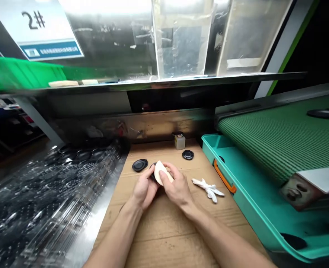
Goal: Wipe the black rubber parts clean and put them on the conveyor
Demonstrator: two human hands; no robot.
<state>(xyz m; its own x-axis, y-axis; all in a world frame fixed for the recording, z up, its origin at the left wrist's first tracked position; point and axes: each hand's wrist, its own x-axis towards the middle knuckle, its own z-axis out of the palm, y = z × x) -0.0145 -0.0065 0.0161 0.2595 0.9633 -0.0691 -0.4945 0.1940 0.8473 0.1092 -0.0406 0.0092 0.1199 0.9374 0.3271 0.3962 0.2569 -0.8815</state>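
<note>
Over a cardboard sheet (164,238), both hands meet in the middle of the head view. My left hand (144,190) is closed round a dark round part (152,172), mostly hidden behind my fingers and a cream-white pad. The pad (159,172) is pinched in my right hand (178,186), thumb on its face, and lies against the dark part. Just beyond my left hand are black round lids or discs (140,165), apparently overlapping. Another black disc (188,155) rests farther right, near a small squarish bottle (179,142). Crumpled white cloth (209,189) lies right of my right hand.
At right stands a teal bin (254,208) with an orange handle (224,176), under a green conveyor belt (276,130) carrying a black part (324,113). Clear plastic trays (55,193) with black pieces fill the left. A shelf (153,85) spans above, with a green bin (19,72).
</note>
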